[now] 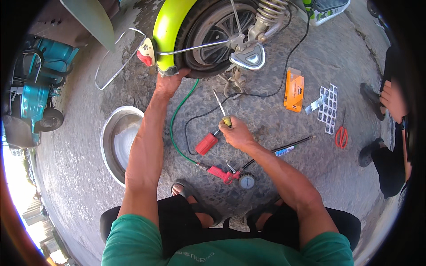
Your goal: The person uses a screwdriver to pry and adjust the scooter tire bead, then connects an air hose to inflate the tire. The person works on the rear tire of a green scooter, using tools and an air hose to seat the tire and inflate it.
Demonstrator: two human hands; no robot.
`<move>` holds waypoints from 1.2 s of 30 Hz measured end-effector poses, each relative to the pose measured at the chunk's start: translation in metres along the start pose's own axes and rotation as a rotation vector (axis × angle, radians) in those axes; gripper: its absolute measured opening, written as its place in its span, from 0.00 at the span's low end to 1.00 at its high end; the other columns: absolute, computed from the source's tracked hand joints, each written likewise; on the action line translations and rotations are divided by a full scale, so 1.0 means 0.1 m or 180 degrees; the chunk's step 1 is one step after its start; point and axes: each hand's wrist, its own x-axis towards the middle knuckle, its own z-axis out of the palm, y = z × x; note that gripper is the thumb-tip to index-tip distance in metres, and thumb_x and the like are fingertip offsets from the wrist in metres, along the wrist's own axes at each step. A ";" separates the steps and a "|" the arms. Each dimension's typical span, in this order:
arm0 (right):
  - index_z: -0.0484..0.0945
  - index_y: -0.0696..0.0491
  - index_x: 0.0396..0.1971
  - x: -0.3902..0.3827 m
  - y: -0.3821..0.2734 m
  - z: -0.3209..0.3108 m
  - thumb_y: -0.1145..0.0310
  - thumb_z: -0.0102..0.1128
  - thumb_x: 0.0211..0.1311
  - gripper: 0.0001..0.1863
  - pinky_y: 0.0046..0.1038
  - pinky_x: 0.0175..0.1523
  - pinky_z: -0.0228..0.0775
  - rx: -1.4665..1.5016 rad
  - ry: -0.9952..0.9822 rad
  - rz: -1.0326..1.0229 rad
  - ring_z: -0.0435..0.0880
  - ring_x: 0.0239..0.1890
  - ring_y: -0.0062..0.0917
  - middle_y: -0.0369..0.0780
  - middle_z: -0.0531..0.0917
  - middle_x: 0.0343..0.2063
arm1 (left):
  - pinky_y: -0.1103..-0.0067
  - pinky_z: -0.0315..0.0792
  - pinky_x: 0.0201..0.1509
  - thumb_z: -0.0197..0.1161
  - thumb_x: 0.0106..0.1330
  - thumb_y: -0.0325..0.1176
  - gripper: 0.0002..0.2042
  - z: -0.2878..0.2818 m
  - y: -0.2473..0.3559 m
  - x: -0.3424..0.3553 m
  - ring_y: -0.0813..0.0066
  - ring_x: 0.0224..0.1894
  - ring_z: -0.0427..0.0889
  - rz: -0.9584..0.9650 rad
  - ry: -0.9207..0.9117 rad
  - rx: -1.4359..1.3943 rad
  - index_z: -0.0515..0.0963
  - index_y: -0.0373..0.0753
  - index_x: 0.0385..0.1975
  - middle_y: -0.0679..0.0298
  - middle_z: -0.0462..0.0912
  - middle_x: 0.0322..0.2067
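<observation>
At the bottom of a wheel's black tyre [218,70], beside the end of the yellow-green mudguard [171,24], my left hand [171,83] grips the rubber; its fingertips are partly hidden. My right hand [237,133] is closed around the yellow handle of a screwdriver [219,103], its metal shaft pointing up toward the wheel. Just left of that hand a red-bodied tool [207,144] lies on the ground by a black cord. Below it rests a red tyre inflator gun [219,173] with a round gauge [246,181] and a green hose [177,109].
A metal basin [106,150] stands at left. Rightward lie an orange box [293,91], a sheet of round patches [328,108] and red-handled scissors [341,137]. A footrest [248,56] juts from the wheel. Another person's hand [394,101] shows at far right; a teal vehicle [35,99] is far left.
</observation>
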 end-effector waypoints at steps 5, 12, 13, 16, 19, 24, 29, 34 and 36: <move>0.79 0.58 0.39 -0.01 -0.10 0.09 0.60 0.62 0.66 0.15 0.37 0.40 0.75 -0.0054 -0.0172 -0.0032 0.85 0.33 0.35 0.46 0.85 0.31 | 0.72 0.71 0.65 0.75 0.57 0.26 0.25 0.00 -0.14 -0.01 0.67 0.55 0.81 -0.0351 -0.0333 -0.0040 0.80 0.38 0.57 0.61 0.85 0.52; 0.79 0.57 0.38 -0.04 -0.08 -0.02 0.61 0.62 0.65 0.14 0.37 0.40 0.74 0.0003 -0.0019 -0.0041 0.84 0.31 0.32 0.43 0.84 0.28 | 0.74 0.71 0.64 0.76 0.59 0.29 0.23 0.34 -0.32 -0.27 0.71 0.54 0.80 -0.0463 -0.0278 -0.0449 0.80 0.34 0.56 0.64 0.85 0.51; 0.79 0.57 0.38 -0.02 0.01 -0.08 0.61 0.62 0.65 0.14 0.37 0.39 0.74 -0.0020 0.0060 -0.0006 0.84 0.31 0.31 0.43 0.84 0.28 | 0.74 0.71 0.63 0.76 0.59 0.29 0.24 0.36 -0.15 -0.26 0.72 0.53 0.80 -0.0542 -0.0240 -0.0640 0.80 0.33 0.56 0.64 0.85 0.51; 0.80 0.57 0.38 0.01 0.06 -0.10 0.61 0.63 0.65 0.14 0.37 0.40 0.74 -0.0019 0.0103 0.0068 0.84 0.31 0.32 0.42 0.84 0.27 | 0.75 0.74 0.60 0.76 0.58 0.28 0.23 0.18 0.20 -0.23 0.73 0.51 0.81 -0.0513 -0.0061 -0.0310 0.80 0.34 0.54 0.66 0.85 0.50; 0.79 0.57 0.39 0.01 -0.03 -0.07 0.60 0.63 0.64 0.14 0.37 0.41 0.74 -0.0032 0.0053 0.0047 0.84 0.33 0.33 0.42 0.85 0.30 | 0.74 0.74 0.59 0.75 0.58 0.28 0.22 0.14 0.27 -0.16 0.73 0.50 0.81 -0.0048 -0.0091 -0.0432 0.81 0.35 0.54 0.65 0.85 0.50; 0.79 0.56 0.40 0.00 -0.14 -0.06 0.60 0.63 0.64 0.14 0.37 0.41 0.74 -0.0060 -0.0090 0.0005 0.83 0.33 0.32 0.42 0.84 0.30 | 0.73 0.74 0.62 0.73 0.59 0.27 0.22 0.04 0.12 -0.09 0.73 0.52 0.81 -0.0112 -0.0229 0.0045 0.81 0.36 0.55 0.65 0.85 0.51; 0.79 0.56 0.39 0.01 -0.15 -0.09 0.60 0.63 0.65 0.14 0.37 0.41 0.74 -0.0023 -0.0030 -0.0035 0.83 0.33 0.32 0.41 0.84 0.29 | 0.72 0.73 0.63 0.73 0.59 0.26 0.23 0.11 -0.17 0.03 0.72 0.53 0.80 -0.0160 -0.0443 -0.0565 0.80 0.37 0.57 0.65 0.85 0.51; 0.79 0.56 0.39 -0.06 -0.29 -0.11 0.59 0.63 0.65 0.14 0.36 0.40 0.74 -0.0040 -0.0051 0.0007 0.83 0.32 0.32 0.41 0.84 0.29 | 0.74 0.72 0.63 0.75 0.59 0.26 0.22 0.38 -0.42 -0.18 0.74 0.55 0.80 -0.0840 -0.0441 -0.0448 0.80 0.36 0.54 0.65 0.84 0.52; 0.79 0.56 0.39 -0.03 -0.26 -0.12 0.60 0.63 0.65 0.13 0.36 0.39 0.74 -0.0062 -0.0018 -0.0163 0.82 0.31 0.30 0.40 0.84 0.28 | 0.74 0.73 0.61 0.75 0.59 0.25 0.21 0.40 -0.43 -0.27 0.73 0.51 0.82 -0.0745 -0.0238 -0.0380 0.80 0.33 0.53 0.65 0.86 0.50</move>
